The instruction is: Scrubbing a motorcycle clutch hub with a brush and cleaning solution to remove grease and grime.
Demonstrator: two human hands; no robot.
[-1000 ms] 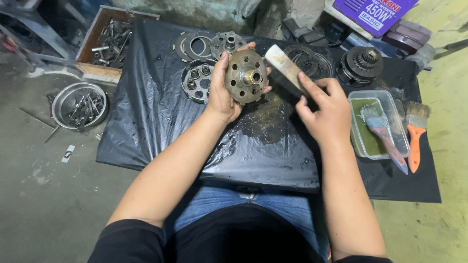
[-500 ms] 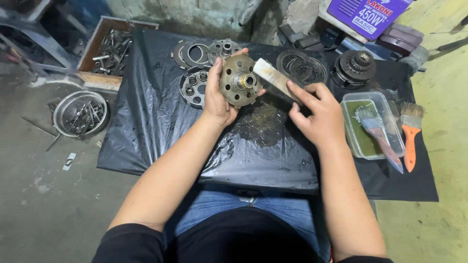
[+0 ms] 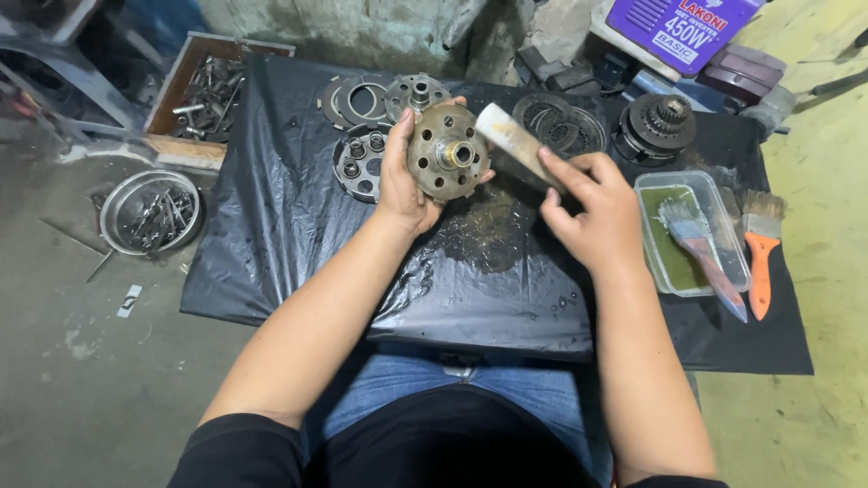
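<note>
My left hand [image 3: 404,176] holds up a round rusty metal hub [image 3: 447,151] with a ring of holes and a centre boss, its face turned toward me. My right hand [image 3: 592,210] grips a flat pale strip, like folded sandpaper [image 3: 511,139], whose far end rests against the hub's right edge. Both hands hover over a black plastic sheet [image 3: 289,235] spread on the floor. A patch of wet grime lies on the sheet under the hub.
Round plates and rings [image 3: 362,98], a holed disc [image 3: 360,164], stacked rings [image 3: 556,126] and a toothed gear part [image 3: 658,126] lie at the sheet's far side. A clear tub [image 3: 653,271] holds a brush; an orange-handled brush [image 3: 761,248] lies beside it. A wooden box [image 3: 194,90] and metal bowl [image 3: 149,210] sit left.
The hub and both hands have stayed close together. My right hand has shifted the strip along the hub's right edge, and the strip's far end now points more up-left.
</note>
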